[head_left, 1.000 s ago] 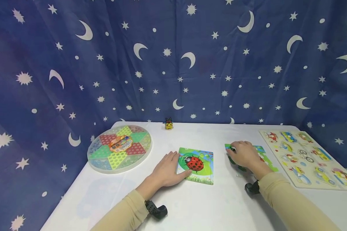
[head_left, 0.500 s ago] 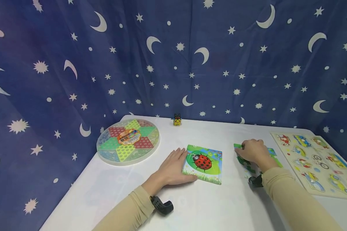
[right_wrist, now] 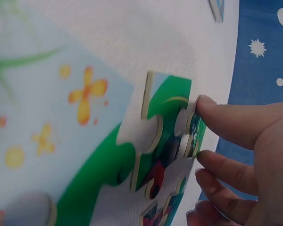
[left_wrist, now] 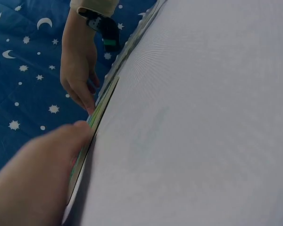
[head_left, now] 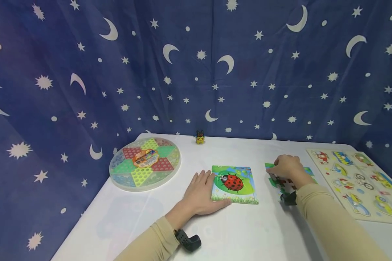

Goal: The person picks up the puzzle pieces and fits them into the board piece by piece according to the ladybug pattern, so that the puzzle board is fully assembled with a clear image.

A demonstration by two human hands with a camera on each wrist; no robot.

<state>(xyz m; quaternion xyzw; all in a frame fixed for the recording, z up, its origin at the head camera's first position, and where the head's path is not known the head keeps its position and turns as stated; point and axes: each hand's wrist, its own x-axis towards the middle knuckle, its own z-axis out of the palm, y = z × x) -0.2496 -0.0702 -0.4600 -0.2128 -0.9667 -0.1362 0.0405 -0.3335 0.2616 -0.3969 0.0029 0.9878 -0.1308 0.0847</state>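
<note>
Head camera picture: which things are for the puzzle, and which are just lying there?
Seem part of it:
ladybug board, touched by the left hand
loose puzzle pieces, one pinched by the right hand

Seem just lying there:
round star board
small yellow toy
vehicle board

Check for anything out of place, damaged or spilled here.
Only the puzzle pieces at the right hand stand out: white gaps show between some, while the ladybug picture at the left hand looks whole. Separated, not visibly damaged; I see no spill.
</note>
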